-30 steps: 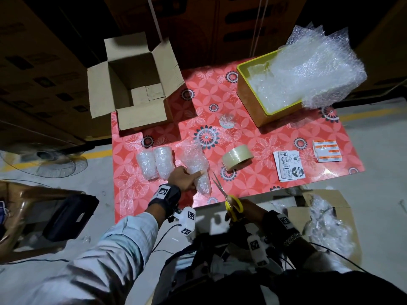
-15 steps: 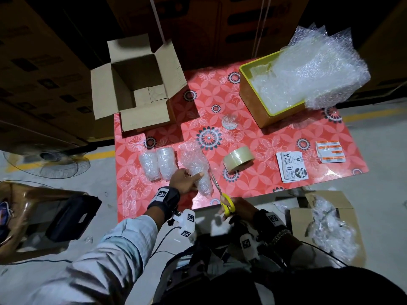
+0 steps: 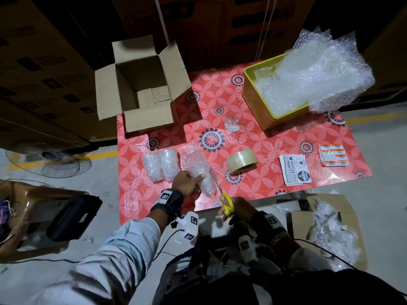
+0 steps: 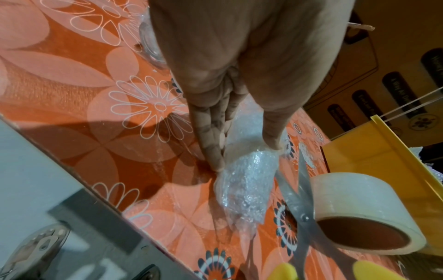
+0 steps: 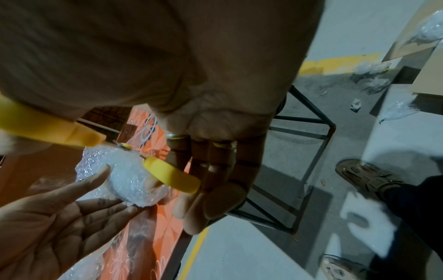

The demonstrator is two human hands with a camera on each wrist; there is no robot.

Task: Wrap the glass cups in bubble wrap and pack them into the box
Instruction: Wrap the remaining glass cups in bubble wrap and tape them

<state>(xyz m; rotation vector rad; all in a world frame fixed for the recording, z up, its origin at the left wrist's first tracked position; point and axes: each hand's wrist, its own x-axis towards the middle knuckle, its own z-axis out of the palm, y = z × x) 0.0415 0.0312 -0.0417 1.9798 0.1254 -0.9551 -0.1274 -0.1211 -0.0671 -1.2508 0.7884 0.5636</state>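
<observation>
Red flower-patterned tabletop: at its near edge the left hand grips a bubble-wrapped cup, thumb over it, fingers beneath. Just right, the right hand holds yellow-handled scissors, blades apart beside the wrap. Two wrapped cups lie left. Stickers read "FRAGILE". One open cardboard box sits at the far left corner.

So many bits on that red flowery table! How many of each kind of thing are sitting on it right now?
Bubble-wrapped cups: 3
Bare glass cup: 1
Cardboard box: 1
Yellow bin of bubble wrap: 1
Tape roll: 1
Sticker stacks: 2
Total: 9
</observation>
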